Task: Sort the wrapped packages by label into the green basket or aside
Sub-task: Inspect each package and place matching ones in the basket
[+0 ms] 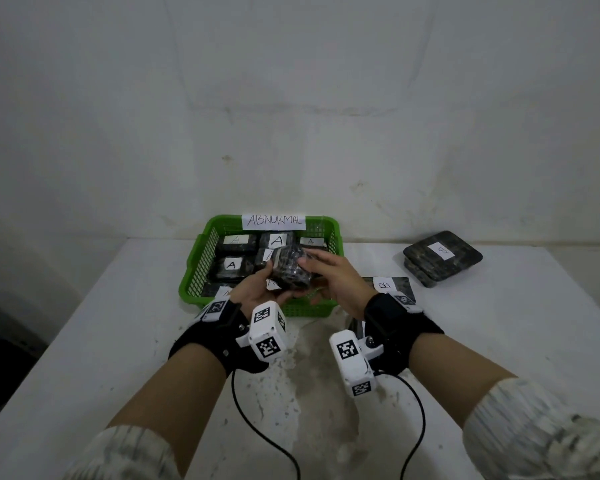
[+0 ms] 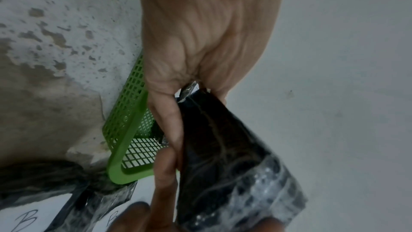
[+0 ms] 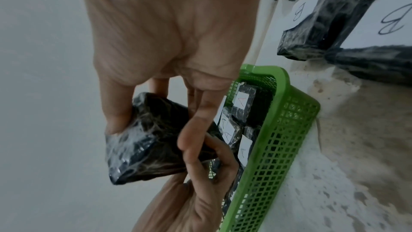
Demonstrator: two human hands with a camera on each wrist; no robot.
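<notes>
Holding a dark wrapped package (image 1: 289, 270) between both hands, raised above the near edge of the green basket (image 1: 201, 252), label not visible from any view. Left hand (image 1: 253, 289) underneath and to the left, fingers curled round the package's lower edge. Package tilted, long axis running roughly left-near to right-far, directly ahead of both wrists and equally close to each. Right hand (image 1: 333, 277) on top and to the right, thumb and fingers wrapped round the upper edge. Below, A-labelled packages (image 1: 277, 240) filling the basket under a sign reading ABNORMAL (image 1: 274, 221). Further right on the table (image 1: 118, 323), B-labelled packages (image 1: 442, 254) set aside, well apart. Probably turning it to find the label; destination undecided until then.
</notes>
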